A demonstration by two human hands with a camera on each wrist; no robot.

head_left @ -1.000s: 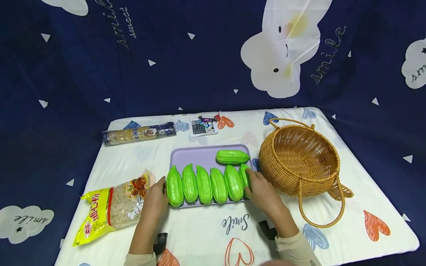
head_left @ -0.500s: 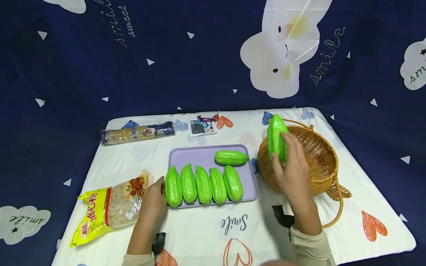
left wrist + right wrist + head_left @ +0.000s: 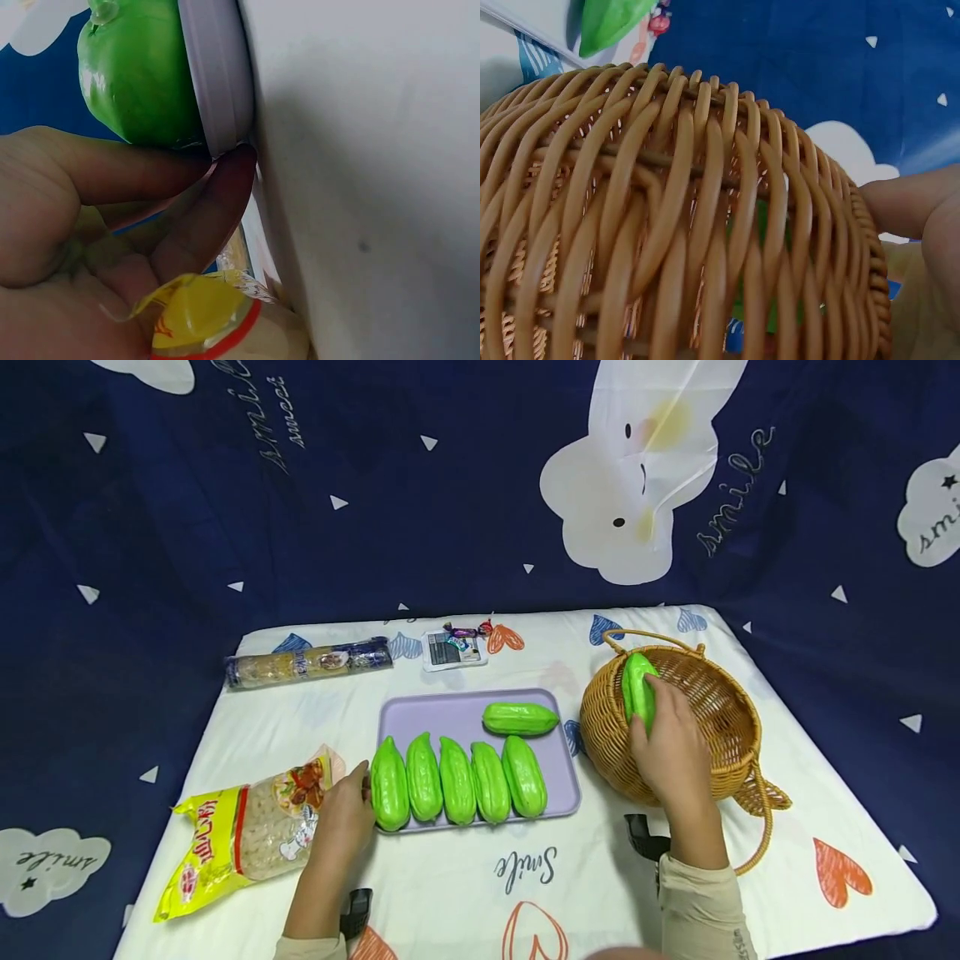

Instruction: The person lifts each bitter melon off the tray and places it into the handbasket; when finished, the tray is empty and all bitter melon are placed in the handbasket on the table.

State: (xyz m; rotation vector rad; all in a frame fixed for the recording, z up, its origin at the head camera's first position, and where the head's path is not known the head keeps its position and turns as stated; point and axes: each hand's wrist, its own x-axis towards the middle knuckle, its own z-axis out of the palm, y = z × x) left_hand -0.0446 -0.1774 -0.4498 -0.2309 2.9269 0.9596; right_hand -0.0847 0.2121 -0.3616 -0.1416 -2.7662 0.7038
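R hand [image 3: 671, 745]: fingers curled rnd veg [image 3: 638, 691], basket's [image 3: 606, 735] 10 o'clk
L hand [image 3: 348, 807]: pinching tray [image 3: 420, 714], 9 o'clk
Tip: prob best lowered gently

A dark navy-blue fabric backdrop [image 3: 420, 543] fills the upper frame, printed with small white triangles [image 3: 428, 442] and a large white cloud [image 3: 600, 485] right of centre. Below spreads a white-clothed desk [image 3: 450, 893] patterned with orange-red and blue hearts [image 3: 842, 866].

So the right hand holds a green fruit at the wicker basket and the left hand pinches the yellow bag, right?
No: the left hand pinches the purple tray, not the yellow bag, as the left wrist view shows. The right hand does hold a green fruit at the basket.
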